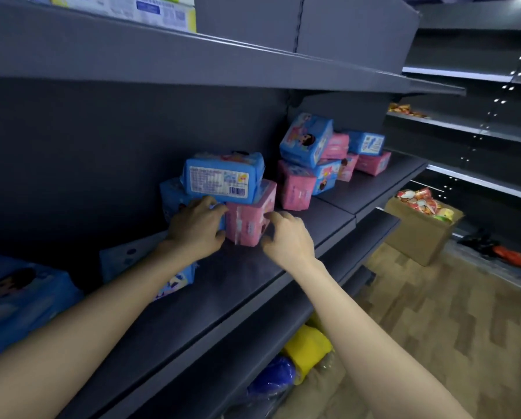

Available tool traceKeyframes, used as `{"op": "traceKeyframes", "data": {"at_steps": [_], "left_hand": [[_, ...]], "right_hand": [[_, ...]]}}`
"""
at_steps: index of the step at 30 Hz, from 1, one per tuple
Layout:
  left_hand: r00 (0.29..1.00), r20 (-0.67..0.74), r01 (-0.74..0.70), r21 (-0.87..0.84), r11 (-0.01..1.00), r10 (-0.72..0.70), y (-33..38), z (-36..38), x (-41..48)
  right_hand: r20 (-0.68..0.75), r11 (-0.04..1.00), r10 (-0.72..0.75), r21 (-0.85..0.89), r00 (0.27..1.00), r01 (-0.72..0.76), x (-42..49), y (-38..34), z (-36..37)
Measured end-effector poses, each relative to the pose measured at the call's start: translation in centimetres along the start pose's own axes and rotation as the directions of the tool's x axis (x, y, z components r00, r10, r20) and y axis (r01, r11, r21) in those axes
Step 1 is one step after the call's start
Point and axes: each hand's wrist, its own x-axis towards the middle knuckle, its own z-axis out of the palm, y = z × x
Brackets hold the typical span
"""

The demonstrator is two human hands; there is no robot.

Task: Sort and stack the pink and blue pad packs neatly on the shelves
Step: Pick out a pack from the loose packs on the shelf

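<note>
On the dark grey shelf (238,285) a pink pad pack (250,219) stands beside a blue pack (171,198), with another blue pack (223,176) lying across both. My left hand (197,226) rests against the lower blue pack, its fingers touching the pink pack's left edge. My right hand (286,237) hovers at the pink pack's right side with fingers spread, holding nothing. Further right lies a jumbled pile of pink and blue packs (319,158). A blue pack (20,294) sits at the near left, and another (150,267) lies flat under my left forearm.
An upper shelf (192,58) overhangs closely, carrying white boxes (159,10). A cardboard box of snacks (422,219) stands on the wooden floor at right. Yellow and blue wrapped goods (304,352) lie on the lower shelf. Another shelving unit (464,128) stands at far right.
</note>
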Motion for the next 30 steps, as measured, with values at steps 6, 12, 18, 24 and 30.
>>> {"op": "traceKeyframes", "data": {"at_steps": [6,12,18,24,30], "left_hand": [[0.978,-0.069,0.196,0.014,0.98,-0.195,-1.3,-1.9,1.9],[0.916,-0.063,0.391,-0.078,0.917,-0.396,-2.9,-2.2,3.2],[0.88,0.0,0.439,-0.377,0.815,-0.474,-3.6,-1.8,5.1],[0.877,-0.024,0.403,-0.51,0.76,-0.481,-2.7,-1.2,6.9],[0.885,-0.14,0.344,-0.448,0.825,-0.445,-0.9,-0.4,7.2]], "right_hand": [[-0.029,0.993,-0.099,0.068,0.995,0.101,4.1,0.9,-0.9],[-0.032,0.981,-0.155,0.116,0.987,0.157,7.0,1.7,-0.9],[0.024,0.95,-0.198,0.252,0.98,0.185,9.1,0.6,-1.2],[0.087,0.934,-0.2,0.317,0.976,0.163,9.7,-0.7,-0.4],[0.003,0.888,-0.158,0.437,0.987,0.141,10.1,-1.0,0.6]]}}
